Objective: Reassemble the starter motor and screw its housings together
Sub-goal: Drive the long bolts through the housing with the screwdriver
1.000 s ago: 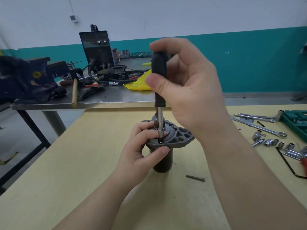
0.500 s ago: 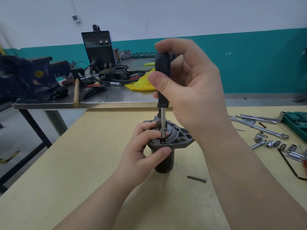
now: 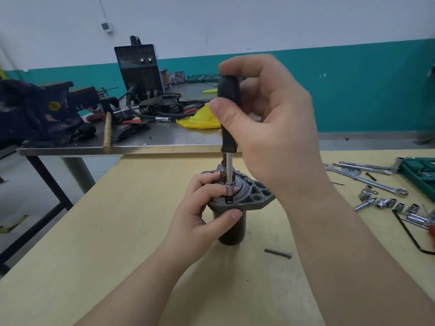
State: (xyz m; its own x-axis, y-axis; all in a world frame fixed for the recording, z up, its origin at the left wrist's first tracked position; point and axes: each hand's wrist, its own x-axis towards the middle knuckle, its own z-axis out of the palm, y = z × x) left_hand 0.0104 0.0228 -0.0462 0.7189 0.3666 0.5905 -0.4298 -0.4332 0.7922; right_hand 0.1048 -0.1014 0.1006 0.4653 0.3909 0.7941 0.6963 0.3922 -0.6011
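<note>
While upright: one starter motor (image 3: 231,228), one screwdriver (image 3: 227,118), one loose bolt (image 3: 277,253).

Black screwdriver handle (image 3: 228,109), grey housing (image 3: 255,200).

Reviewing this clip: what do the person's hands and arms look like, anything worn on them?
Both forearms are bare as far as the frame shows, with no sleeves in view. The left hand and the right hand wear no gloves, and no rings, watch or bracelet can be seen. Fingernails are short and unpainted.
</note>
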